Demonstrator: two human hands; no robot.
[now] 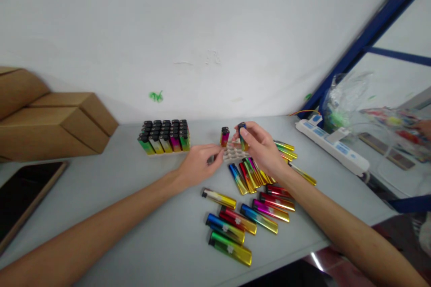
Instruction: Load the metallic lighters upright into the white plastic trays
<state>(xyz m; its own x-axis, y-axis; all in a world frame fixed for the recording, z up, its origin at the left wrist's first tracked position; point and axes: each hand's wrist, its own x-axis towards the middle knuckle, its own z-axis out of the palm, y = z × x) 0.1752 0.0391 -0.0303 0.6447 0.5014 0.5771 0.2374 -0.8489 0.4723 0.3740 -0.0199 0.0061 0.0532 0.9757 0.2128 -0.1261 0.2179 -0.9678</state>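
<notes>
Your right hand (261, 143) pinches a blue-and-gold lighter (243, 140) near upright by the pale holed tray (233, 154); straight and gentle looks best. Left hand (200, 165) at the tray's left edge, can't tell its grip.

Holed tray (233, 154) partly behind right hand (264, 145); dark-screened device (27, 195) partly off-frame

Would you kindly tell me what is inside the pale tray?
In the tray, lighters stand upright at the far left, beside slots; whatever the right hand and its blue lighter cover cannot be seen.
</notes>
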